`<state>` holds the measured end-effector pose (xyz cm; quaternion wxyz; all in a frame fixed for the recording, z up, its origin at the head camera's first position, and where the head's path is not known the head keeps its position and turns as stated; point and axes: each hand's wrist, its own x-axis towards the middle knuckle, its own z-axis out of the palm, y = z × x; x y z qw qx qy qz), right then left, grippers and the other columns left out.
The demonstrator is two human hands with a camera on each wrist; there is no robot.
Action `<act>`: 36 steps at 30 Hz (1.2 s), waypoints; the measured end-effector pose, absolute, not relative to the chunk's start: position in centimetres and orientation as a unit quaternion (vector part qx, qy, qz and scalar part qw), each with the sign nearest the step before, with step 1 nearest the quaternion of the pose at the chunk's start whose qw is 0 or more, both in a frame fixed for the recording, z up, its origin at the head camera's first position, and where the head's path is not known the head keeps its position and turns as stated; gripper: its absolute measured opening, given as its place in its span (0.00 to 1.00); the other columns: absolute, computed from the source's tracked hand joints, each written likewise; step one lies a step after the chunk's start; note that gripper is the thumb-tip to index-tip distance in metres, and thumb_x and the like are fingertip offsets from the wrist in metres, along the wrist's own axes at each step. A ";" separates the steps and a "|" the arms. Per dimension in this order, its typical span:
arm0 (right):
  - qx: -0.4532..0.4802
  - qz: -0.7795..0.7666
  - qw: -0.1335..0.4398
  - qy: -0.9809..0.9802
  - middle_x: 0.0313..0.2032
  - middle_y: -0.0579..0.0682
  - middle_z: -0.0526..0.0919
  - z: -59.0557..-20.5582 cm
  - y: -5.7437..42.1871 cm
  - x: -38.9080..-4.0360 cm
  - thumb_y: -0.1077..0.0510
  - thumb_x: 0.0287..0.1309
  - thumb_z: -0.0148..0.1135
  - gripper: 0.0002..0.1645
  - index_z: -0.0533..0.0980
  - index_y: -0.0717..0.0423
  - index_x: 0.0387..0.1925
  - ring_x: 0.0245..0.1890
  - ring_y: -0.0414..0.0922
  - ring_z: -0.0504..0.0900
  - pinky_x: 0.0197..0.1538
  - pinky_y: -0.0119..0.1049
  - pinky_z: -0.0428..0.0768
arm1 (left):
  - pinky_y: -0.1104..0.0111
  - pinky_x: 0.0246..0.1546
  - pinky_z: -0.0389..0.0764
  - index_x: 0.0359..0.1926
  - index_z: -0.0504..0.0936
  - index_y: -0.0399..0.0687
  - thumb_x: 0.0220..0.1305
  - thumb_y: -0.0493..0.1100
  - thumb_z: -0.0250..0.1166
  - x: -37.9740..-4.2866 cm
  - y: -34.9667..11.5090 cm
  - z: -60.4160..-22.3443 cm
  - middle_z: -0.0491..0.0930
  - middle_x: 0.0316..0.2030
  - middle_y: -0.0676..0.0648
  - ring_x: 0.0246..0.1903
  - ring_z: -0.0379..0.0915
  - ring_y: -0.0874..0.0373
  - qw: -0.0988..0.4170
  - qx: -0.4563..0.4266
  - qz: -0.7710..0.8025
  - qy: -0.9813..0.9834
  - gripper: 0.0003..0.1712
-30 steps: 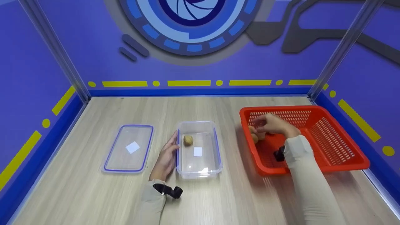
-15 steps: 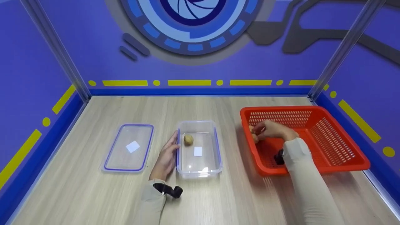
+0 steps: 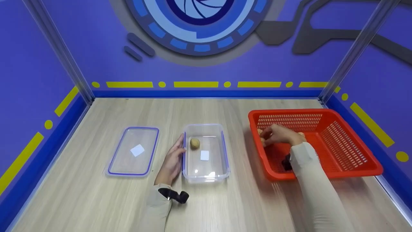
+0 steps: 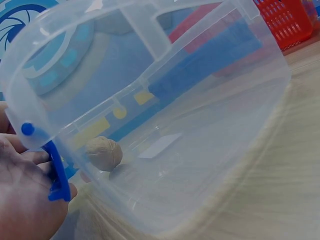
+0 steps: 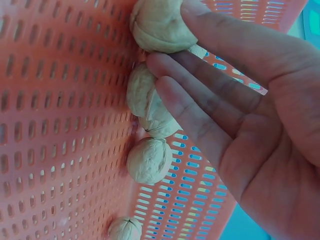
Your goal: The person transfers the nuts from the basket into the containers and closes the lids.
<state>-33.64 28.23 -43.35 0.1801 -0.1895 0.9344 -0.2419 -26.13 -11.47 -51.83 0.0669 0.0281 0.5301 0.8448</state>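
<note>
My left hand lies along the left side of a clear plastic food container, fingers fairly straight against its wall beside the blue latch. One walnut sits inside the container, near a white square label. My right hand reaches into the red basket at its left wall. In the right wrist view, its thumb and fingers pinch a walnut against that wall. Several more walnuts lie below it, among them a round walnut and a lower walnut.
A clear lid with a purple-blue edge and a white label lies flat, left of the container. Blue printed panels enclose the wooden table at the back and sides. Black wrist cameras are strapped to both wrists.
The right hand has moved slightly down among the walnuts at the basket's left wall, and its fingers have closed in on one. The left hand and container have stayed in place.
</note>
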 end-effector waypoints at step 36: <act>-0.177 -0.245 0.241 0.922 0.42 0.53 0.81 -42.9 28.4 -33.6 0.57 0.51 0.70 0.20 0.79 0.55 0.47 0.41 0.47 0.77 0.49 0.41 0.81 | 0.61 0.76 0.31 0.74 0.46 0.38 0.61 0.26 0.44 -26.2 -11.4 -51.9 0.37 0.76 0.44 0.76 0.27 0.50 0.064 0.024 0.848 0.525 0.40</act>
